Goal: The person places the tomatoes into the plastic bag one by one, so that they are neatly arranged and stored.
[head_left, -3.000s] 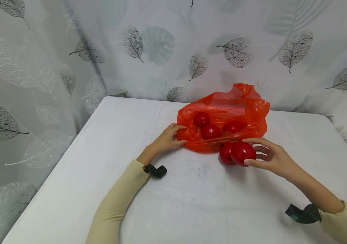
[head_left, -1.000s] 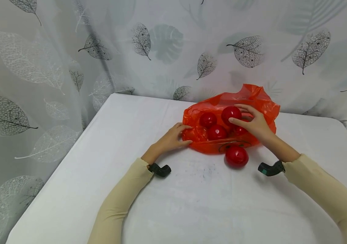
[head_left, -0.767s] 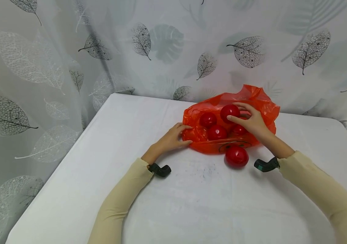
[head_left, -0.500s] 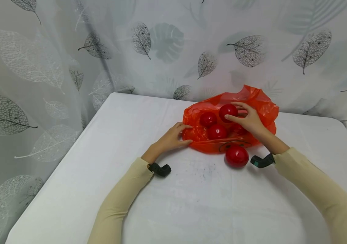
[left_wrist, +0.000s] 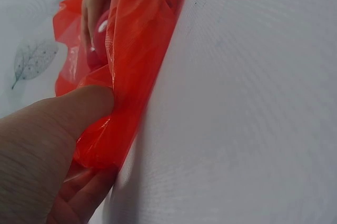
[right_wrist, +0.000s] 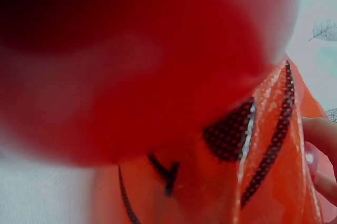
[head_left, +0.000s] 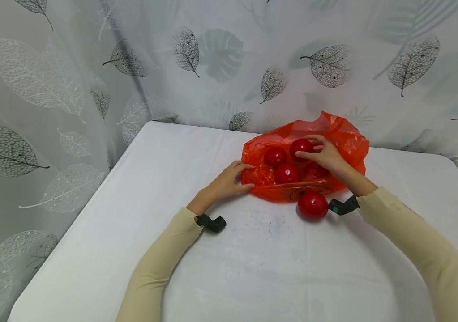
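A thin orange-red plastic bag (head_left: 271, 195) lies on its side at the back of the table, its mouth facing me. My left hand (head_left: 225, 182) pinches the left edge of the mouth; in the left wrist view the thumb (left_wrist: 89, 105) presses on the film. Reaching into the mouth, my right hand (head_left: 327, 156) grips a glossy round red fruit (head_left: 299, 148). Beside that one, several similar red fruits (head_left: 288, 173) rest inside the bag. One more red fruit (head_left: 312, 205) sits on the table in front of the bag, below my right forearm.
The white-covered table (head_left: 253, 273) reaches back to a leaf-patterned curtain (head_left: 220, 67). Dark camera mounts (head_left: 211, 223) are strapped to both wrists. In the right wrist view, the fruit on the table fills much of the picture, blurred.
From beside the fruit on the table, my right hand has carried its fruit up into the bag's mouth, then slightly left and deeper. My left hand stays at the bag's edge.
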The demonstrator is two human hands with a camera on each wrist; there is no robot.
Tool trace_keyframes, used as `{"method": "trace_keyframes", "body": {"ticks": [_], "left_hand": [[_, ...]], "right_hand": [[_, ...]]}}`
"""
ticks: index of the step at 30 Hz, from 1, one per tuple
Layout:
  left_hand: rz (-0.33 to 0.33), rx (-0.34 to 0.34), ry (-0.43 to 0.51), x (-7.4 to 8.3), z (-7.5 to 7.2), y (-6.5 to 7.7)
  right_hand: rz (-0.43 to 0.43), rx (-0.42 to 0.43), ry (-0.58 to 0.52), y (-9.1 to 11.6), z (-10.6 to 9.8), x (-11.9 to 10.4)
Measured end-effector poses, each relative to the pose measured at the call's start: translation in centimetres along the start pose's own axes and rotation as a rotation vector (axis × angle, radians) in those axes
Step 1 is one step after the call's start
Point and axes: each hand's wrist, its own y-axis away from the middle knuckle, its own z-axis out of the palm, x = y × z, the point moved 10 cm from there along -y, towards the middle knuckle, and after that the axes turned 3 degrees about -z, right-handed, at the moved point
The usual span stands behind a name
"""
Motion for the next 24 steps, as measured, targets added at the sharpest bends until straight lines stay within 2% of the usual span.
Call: {"method": "trace_keyframes", "body": {"ticks": [10,24], "left_hand": [[-0.007,-0.009,0.010,0.2,-0.1,0.3],[-0.013,-0.001,0.001,0.4,-0.2,0.3]], "right_hand": [[-0.007,-0.118,0.026,-0.1,1.1,0.5],[-0.112,-0.144,0.100,0.0,1.4,-0.5]]}}
